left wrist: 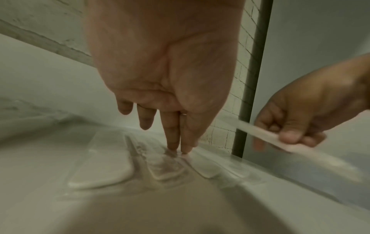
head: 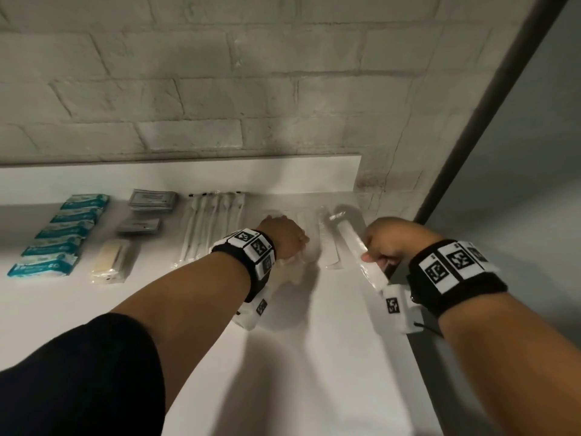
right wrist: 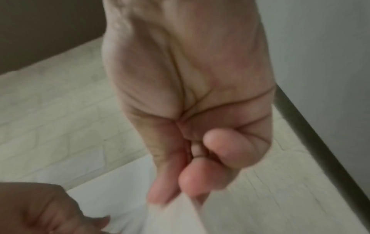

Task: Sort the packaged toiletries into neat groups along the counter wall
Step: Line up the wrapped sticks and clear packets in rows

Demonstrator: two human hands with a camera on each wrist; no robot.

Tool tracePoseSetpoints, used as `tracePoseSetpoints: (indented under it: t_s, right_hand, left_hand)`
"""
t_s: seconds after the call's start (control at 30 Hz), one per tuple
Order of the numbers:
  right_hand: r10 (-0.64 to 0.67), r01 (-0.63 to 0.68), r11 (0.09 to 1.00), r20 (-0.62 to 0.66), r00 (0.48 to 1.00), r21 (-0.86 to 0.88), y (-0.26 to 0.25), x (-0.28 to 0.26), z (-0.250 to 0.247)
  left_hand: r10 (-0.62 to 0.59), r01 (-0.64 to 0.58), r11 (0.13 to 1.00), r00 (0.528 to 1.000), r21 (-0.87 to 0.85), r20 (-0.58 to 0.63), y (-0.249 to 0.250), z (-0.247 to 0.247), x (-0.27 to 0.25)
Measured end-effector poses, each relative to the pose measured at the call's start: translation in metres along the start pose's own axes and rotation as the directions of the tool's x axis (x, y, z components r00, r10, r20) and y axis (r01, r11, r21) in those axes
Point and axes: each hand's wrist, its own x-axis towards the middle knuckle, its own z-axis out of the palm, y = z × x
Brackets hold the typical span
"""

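Matt white smooth counter point(head: 314, 357) lower centre; rough painted brick wall point(head: 220, 89) above; glossy clear plastic wraps the long packet point(head: 352, 237) and teal packs point(head: 63, 234) at left

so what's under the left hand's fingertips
The left hand presses straight fingertips onto a clear plastic packet lying on the white counter. Blur hides the packet's contents.
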Motion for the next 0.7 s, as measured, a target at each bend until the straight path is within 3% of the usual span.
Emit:
tracePoseSetpoints:
  t_s: [0.07,0.2,0.33,0.7]
  right_hand:
    - [0.012,-0.009,0.998,-0.047,0.999,0.069,0.001,0.011,-0.005]
    - [-0.073,0.040,0.988,-0.224,0.972,-0.150,0.006,0.025,0.002]
    - [-0.202,0.150,0.938,-0.140,0.969,-0.313,0.002,0.031,0.009]
    - [-0.170,0.130,0.958,-0.144,0.975,-0.255,-0.008,0.049,0.008]
  left_hand:
    - [0.010,-0.011,1.000,0.996,-0.015,-0.093,0.001,0.002,0.003]
    - [0.030,-0.037,0.999,0.950,-0.018,-0.312,0.015,0.007,0.007]
    - [0.108,-0.086,0.992,0.953,0.090,-0.283,0.035,0.014,0.014]
    - [0.064,-0.056,0.998,0.961,0.038,-0.269,0.046,0.019,0.018]
